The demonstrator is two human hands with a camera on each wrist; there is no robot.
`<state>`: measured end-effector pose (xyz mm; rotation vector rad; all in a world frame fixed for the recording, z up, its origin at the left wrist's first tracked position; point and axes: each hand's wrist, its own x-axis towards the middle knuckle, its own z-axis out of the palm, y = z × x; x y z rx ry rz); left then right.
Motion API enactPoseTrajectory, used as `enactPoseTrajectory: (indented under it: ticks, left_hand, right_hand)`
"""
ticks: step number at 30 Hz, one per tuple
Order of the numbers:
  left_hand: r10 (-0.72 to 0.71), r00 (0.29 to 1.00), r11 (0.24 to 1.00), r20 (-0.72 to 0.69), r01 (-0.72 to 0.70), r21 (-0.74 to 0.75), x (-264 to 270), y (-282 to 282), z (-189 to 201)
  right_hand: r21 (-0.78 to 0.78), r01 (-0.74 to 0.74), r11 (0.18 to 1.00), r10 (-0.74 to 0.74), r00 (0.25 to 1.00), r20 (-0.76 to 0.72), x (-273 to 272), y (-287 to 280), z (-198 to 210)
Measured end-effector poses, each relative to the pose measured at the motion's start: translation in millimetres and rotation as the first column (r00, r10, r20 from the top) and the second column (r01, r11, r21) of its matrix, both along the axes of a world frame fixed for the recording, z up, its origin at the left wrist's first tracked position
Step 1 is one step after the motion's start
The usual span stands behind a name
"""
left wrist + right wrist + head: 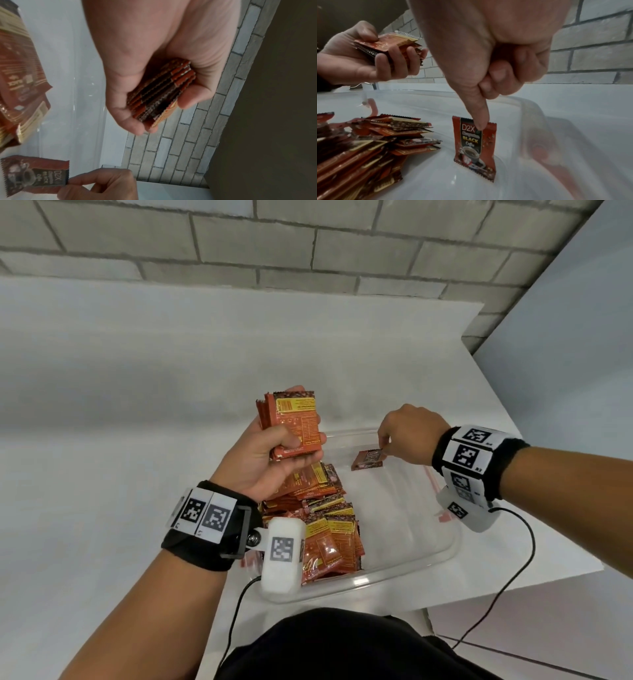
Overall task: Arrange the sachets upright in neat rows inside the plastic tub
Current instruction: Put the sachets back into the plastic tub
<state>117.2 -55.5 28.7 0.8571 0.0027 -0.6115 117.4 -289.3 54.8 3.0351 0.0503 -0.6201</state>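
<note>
I see my right hand [409,436] over the far right part of the clear plastic tub [407,568], pinching the top edge of a single D2X black coffee sachet [475,147] between thumb and forefinger. From the right wrist view that sachet stands upright on the tub floor, its printed face toward the camera, near the tub's far wall, with the other fingers [518,63] curled into the palm. Whether its back touches the wall, I cannot tell.

My left hand [270,455] is raised above the tub's far left corner, fingers and thumb wrapped round a stack of sachets [294,424] held on edge, orange backs facing the head camera. In the left wrist view the serrated ends of that stack [161,90] show between thumb and fingertips, pressed tightly together.

A loose heap of sachets [325,522] fills the left side of the tub, lying flat and overlapping at mixed angles, well apart from the standing sachet. The right half of the tub floor around that one sachet shows as bare plastic.

The tub sits on a white table [137,392] against a grey brick wall [308,244]. Both wrists wear black bands with tag markers [205,513], and a black cable [513,604] trails off the right one
</note>
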Motion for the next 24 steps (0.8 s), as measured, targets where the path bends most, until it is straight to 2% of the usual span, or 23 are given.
enactPoseTrajectory:
  ticks: [17,24]
  left_hand:
    - [0.010,1.000,1.000,0.021,-0.010,0.010,2,-1,0]
    - [0.017,1.000,1.000,0.002,-0.017,-0.004,2,-2,0]
  right_hand:
    - [-0.225,-0.129,0.966,0.137,0.990,0.021,-4,14,8]
    - [-0.192,-0.073,0.979,0.084,0.995,0.051,-4,9,5]
